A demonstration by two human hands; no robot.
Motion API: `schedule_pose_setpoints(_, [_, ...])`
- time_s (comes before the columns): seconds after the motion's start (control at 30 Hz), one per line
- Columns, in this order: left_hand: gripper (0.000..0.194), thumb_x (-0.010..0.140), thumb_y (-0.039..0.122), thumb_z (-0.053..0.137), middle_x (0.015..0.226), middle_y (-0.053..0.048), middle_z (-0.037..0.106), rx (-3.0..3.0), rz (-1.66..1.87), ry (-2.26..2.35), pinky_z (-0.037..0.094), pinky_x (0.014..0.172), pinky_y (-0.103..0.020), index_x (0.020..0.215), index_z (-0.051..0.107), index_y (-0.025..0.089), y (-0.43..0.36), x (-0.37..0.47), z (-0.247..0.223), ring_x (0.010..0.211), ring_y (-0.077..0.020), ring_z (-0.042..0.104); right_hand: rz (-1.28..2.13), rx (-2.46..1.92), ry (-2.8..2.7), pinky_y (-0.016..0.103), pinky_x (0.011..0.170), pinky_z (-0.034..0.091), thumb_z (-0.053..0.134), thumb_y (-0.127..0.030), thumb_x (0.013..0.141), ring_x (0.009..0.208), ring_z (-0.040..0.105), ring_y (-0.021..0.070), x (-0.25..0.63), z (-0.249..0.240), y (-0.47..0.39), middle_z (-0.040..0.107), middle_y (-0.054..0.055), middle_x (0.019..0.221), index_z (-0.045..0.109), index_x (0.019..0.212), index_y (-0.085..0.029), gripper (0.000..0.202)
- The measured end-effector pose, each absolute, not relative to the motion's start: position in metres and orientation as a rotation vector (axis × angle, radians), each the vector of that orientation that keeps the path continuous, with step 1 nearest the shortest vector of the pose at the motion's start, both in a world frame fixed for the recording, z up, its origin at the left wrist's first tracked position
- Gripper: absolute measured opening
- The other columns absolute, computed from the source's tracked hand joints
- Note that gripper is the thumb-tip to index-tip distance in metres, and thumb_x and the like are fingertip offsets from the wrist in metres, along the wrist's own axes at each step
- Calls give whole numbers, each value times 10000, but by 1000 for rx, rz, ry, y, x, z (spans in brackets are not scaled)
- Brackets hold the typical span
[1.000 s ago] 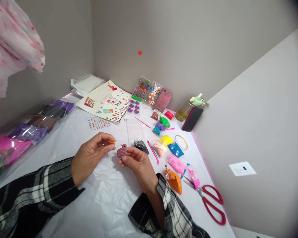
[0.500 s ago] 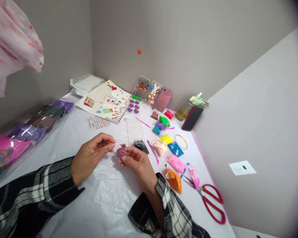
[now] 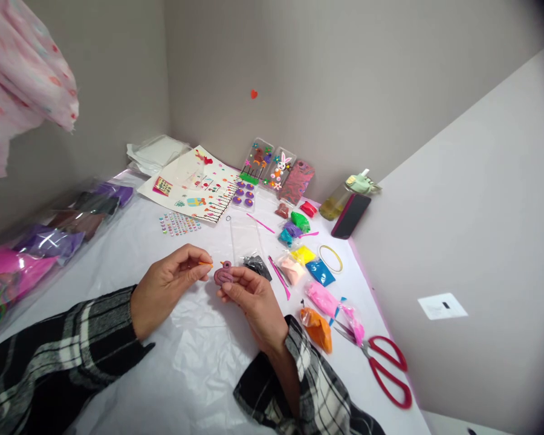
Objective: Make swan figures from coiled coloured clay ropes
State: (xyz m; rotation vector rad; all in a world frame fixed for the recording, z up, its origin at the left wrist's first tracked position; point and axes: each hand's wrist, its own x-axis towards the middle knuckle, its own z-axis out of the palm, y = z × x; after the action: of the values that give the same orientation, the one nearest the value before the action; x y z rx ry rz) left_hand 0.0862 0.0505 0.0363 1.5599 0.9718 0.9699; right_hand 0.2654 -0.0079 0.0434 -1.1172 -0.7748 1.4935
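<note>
Between the fingertips of my right hand (image 3: 249, 296) is a small purple clay duck (image 3: 223, 277) with an orange beak, held upright above the table. My left hand (image 3: 174, 287) is closed in a pinch on a small orange piece of clay (image 3: 205, 263), just left of the duck and apart from it. Most of the orange piece is hidden by the fingers. Behind my right hand lies a packet of black clay (image 3: 257, 267) on a clear plastic sleeve (image 3: 246, 232).
Several clay packets, including an orange one (image 3: 316, 329), lie to the right near red-handled scissors (image 3: 383, 365). A pink modelling tool (image 3: 278, 278) is beside them. Decorated phone cases (image 3: 281, 169), a phone (image 3: 351, 216) and a bottle (image 3: 338, 202) stand at the back. Sticker gems (image 3: 180, 224) lie left.
The two hands have hardly moved. The duck has shifted and turned very slightly, and my left fingers with the orange piece are a touch further right.
</note>
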Motion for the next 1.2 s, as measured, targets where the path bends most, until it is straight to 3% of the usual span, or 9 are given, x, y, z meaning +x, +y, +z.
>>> schedule_pose_setpoints(0.13, [163, 857, 370, 708, 887, 13, 697, 1493, 1004, 963, 537, 804, -271, 939, 674, 234, 51, 89, 34, 852, -182, 669, 1462, -1149, -736, 266, 694, 522, 917, -352, 667, 705, 654, 133, 266, 44, -8, 757, 40, 906, 785, 919, -174, 336])
schedule_pose_setpoints(0.4, [150, 933, 369, 651, 951, -3, 731, 1733, 928, 856, 532, 866, -277, 964, 756, 268, 47, 86, 37, 925, -192, 681, 1503, -1101, -577, 239, 646, 517, 952, -335, 613, 696, 667, 129, 269, 47, -5, 758, 30, 871, 781, 911, -172, 380])
schedule_pose_setpoints(0.6, [155, 886, 391, 690, 860, -10, 732, 1708, 890, 869, 571, 837, -305, 891, 726, 240, 42, 90, 42, 828, -205, 677, 1467, -1125, -595, 252, 629, 508, 946, -325, 617, 680, 639, 131, 268, 47, -5, 771, 48, 900, 766, 924, -172, 388])
schedule_pose_setpoints(1.2, [120, 889, 342, 665, 829, 7, 723, 1752, 877, 878, 536, 831, -280, 851, 725, 245, 40, 91, 44, 800, -190, 661, 1451, -1108, -703, 248, 650, 493, 917, -341, 671, 672, 610, 118, 266, 48, -7, 773, 43, 905, 777, 943, -182, 345])
